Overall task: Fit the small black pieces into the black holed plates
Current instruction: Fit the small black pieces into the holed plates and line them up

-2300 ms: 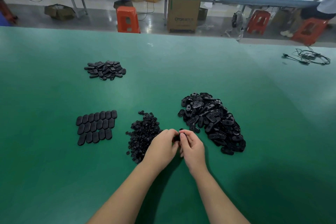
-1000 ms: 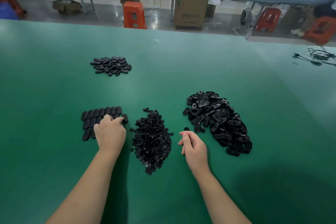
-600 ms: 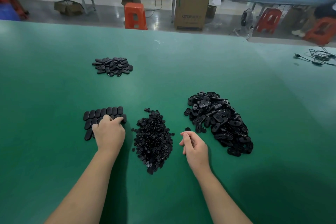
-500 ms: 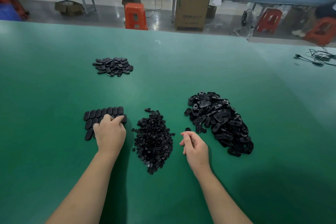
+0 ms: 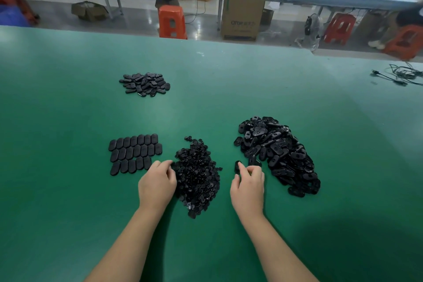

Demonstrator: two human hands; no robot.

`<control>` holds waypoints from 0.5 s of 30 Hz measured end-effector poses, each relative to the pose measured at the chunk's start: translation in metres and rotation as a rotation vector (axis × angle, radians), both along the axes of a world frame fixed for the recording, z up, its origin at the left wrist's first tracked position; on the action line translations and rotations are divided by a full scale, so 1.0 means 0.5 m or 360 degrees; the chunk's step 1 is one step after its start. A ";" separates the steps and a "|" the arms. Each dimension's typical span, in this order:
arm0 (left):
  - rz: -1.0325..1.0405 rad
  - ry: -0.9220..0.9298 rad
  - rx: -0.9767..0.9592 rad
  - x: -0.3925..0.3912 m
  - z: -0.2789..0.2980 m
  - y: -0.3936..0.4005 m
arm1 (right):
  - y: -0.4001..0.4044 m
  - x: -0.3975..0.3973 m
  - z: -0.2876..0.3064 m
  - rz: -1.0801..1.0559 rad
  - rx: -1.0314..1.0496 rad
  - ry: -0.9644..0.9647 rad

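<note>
A heap of small black pieces (image 5: 198, 174) lies in front of me on the green table (image 5: 229, 89). To its right is a bigger heap of black holed plates (image 5: 278, 153). My left hand (image 5: 158, 182) sits at the left edge of the small pieces, its fingers curled down onto them. Whether it pinches one is hidden. My right hand (image 5: 248, 184) pinches a single black plate (image 5: 238, 165) at its fingertips, just left of the plate heap.
Black oval plates laid flat in three neat rows (image 5: 135, 153) lie to the left of my left hand. A smaller pile of black plates (image 5: 145, 83) lies further back. Black cables (image 5: 402, 74) lie at the far right. Stools and boxes stand beyond the table's far edge.
My left hand has left the neat rows and moved right to the edge of the small pieces. My right hand has stayed in place, fingertips now closed on the single plate.
</note>
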State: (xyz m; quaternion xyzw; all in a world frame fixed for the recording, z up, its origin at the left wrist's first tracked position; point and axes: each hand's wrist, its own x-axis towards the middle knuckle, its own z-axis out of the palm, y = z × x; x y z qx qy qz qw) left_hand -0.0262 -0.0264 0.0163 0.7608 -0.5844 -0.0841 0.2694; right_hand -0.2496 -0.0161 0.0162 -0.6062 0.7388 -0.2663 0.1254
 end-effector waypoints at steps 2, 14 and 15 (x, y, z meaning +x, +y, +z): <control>-0.0008 0.0003 -0.0010 0.002 -0.001 0.000 | 0.001 0.003 -0.002 0.0025 0.0021 0.0044; 0.0058 -0.0008 -0.0030 0.006 -0.006 -0.001 | 0.006 0.000 -0.013 -0.0032 -0.0113 0.0003; 0.0061 -0.0009 -0.0029 0.006 -0.006 -0.002 | 0.007 0.000 -0.013 -0.0028 -0.0127 -0.0001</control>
